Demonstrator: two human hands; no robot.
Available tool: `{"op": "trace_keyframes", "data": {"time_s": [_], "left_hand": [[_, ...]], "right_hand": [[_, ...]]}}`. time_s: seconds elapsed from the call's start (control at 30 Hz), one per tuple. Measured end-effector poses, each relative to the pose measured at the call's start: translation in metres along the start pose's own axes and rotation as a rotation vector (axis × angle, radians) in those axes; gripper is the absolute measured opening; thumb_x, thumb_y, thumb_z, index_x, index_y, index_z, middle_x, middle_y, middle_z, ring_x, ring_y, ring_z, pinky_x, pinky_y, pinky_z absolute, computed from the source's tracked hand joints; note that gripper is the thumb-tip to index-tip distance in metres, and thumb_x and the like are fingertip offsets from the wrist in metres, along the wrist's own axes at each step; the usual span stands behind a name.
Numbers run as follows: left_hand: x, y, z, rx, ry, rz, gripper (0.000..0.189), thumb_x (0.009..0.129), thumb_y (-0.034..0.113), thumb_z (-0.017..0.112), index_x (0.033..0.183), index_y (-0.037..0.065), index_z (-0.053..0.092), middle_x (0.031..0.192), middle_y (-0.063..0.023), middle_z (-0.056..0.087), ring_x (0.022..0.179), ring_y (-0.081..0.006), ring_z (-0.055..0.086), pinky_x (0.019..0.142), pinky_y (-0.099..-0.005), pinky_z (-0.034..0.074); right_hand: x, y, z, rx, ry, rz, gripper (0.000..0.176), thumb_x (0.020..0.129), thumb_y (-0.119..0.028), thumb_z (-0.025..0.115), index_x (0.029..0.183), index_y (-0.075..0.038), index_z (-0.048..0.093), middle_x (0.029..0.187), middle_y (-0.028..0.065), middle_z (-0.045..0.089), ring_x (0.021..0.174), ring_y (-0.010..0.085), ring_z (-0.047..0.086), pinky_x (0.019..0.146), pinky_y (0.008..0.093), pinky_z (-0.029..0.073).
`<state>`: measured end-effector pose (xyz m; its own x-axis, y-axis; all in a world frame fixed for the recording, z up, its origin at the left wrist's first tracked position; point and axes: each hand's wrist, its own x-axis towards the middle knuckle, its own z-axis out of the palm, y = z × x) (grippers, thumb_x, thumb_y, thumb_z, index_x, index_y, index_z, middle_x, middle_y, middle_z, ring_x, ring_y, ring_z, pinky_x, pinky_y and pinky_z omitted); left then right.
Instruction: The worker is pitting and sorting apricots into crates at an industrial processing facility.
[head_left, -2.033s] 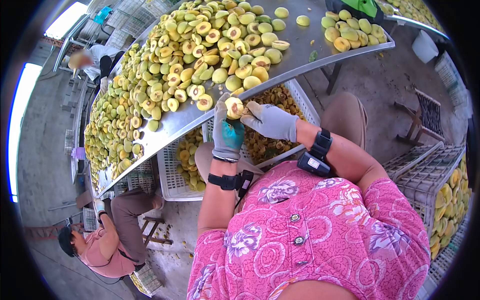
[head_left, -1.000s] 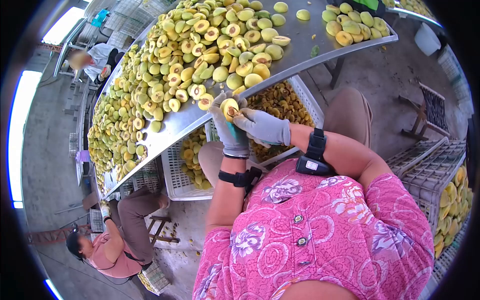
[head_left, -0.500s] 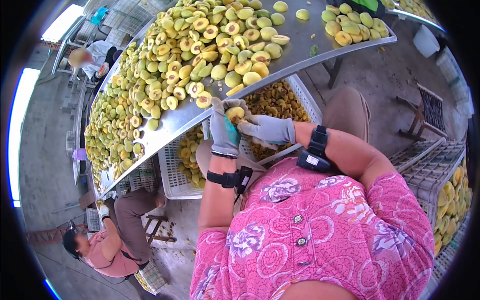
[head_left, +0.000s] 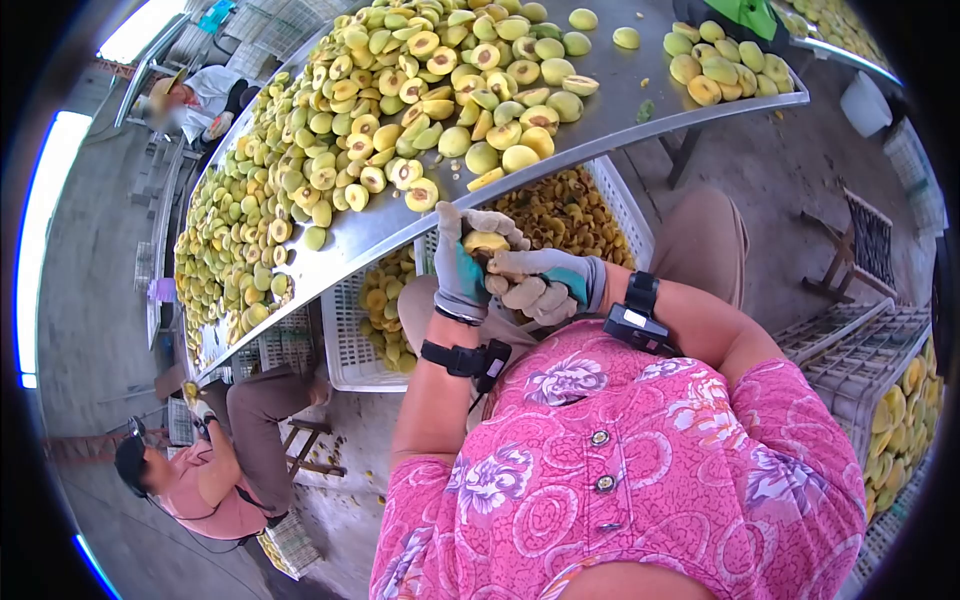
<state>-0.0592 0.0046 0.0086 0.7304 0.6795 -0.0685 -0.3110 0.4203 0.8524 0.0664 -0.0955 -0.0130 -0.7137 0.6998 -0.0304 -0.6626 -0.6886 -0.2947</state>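
Observation:
My left hand (head_left: 462, 262), in a grey glove with a green patch, holds a yellow peach half (head_left: 484, 243) cut side up, its middle dark. My right hand (head_left: 548, 282), gloved too, is closed right up against the peach half, palm side showing and fingers curled. Whatever those fingers grip is hidden. Both hands are above the gap between my knees, just off the edge of the metal table (head_left: 600, 105). A large heap of whole and halved peaches (head_left: 400, 90) covers much of that table.
Below the table edge stand a white crate (head_left: 622, 195) of brownish pieces and another crate (head_left: 345, 350) of peach halves. A co-worker (head_left: 195, 470) sits at lower left, a second person (head_left: 200, 100) farther back. Stacked crates (head_left: 860, 350) and a stool (head_left: 850, 250) are at right.
My right hand has rolled over, so its curled fingers and palm now show instead of its back. The peach half stays in my left hand. The whole view has shifted slightly.

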Motion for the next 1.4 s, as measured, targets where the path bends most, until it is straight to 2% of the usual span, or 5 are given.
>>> {"op": "trace_keyframes", "data": {"time_s": [0.27,0.43,0.77,1.2,1.4], "left_hand": [[-0.007,0.021,-0.080,-0.368,0.329,0.184,0.049,0.100,0.045,0.039,0.085,0.002,0.058,0.081,-0.0120,0.061,0.079,-0.0283,0.060,0.073,-0.0427,0.053],[-0.034,0.076,-0.153,0.907,0.828,0.339,0.030,0.094,0.015,0.055,0.118,-0.003,0.057,0.111,-0.0106,0.060,0.099,-0.0174,0.055,0.091,-0.0304,0.044],[0.085,0.050,-0.124,1.688,0.375,0.206,0.094,0.075,0.025,0.072,0.149,0.006,0.016,0.125,-0.0262,0.056,0.109,-0.0361,0.059,0.091,-0.0385,0.046],[0.065,0.039,-0.043,-0.085,0.050,0.149,0.033,0.083,-0.004,0.058,0.113,0.007,0.051,0.108,-0.0111,0.055,0.092,-0.0250,0.057,0.080,-0.0476,0.055],[0.068,0.044,0.010,-0.373,0.090,0.132,0.032,0.094,0.028,0.054,0.112,0.002,0.055,0.099,-0.0121,0.064,0.087,-0.0269,0.065,0.074,-0.0437,0.058]], "right_hand": [[-0.004,0.000,0.001,0.154,-0.225,0.097,0.036,0.101,-0.042,0.040,0.099,-0.007,0.050,0.059,-0.0061,0.034,0.037,0.0009,0.028,0.029,0.0173,0.024],[-0.005,0.006,-0.036,0.150,-0.112,0.130,0.030,0.101,-0.040,0.041,0.092,-0.013,0.051,0.059,-0.0075,0.031,0.038,0.0015,0.026,0.030,0.0180,0.022],[-0.007,0.009,-0.024,-0.188,0.299,0.077,0.031,0.097,-0.048,0.045,0.091,-0.018,0.050,0.053,-0.0117,0.032,0.035,0.0004,0.026,0.031,0.0161,0.022],[-0.022,-0.013,0.029,-0.512,0.648,-0.246,0.023,0.095,-0.040,0.050,0.087,-0.018,0.053,0.058,-0.0034,0.048,0.041,0.0068,0.042,0.034,0.0219,0.032],[-0.013,-0.038,0.057,-0.943,0.831,-0.503,0.029,0.098,-0.037,0.046,0.103,-0.009,0.045,0.061,0.0012,0.048,0.037,0.0104,0.045,0.030,0.0252,0.034]]}}
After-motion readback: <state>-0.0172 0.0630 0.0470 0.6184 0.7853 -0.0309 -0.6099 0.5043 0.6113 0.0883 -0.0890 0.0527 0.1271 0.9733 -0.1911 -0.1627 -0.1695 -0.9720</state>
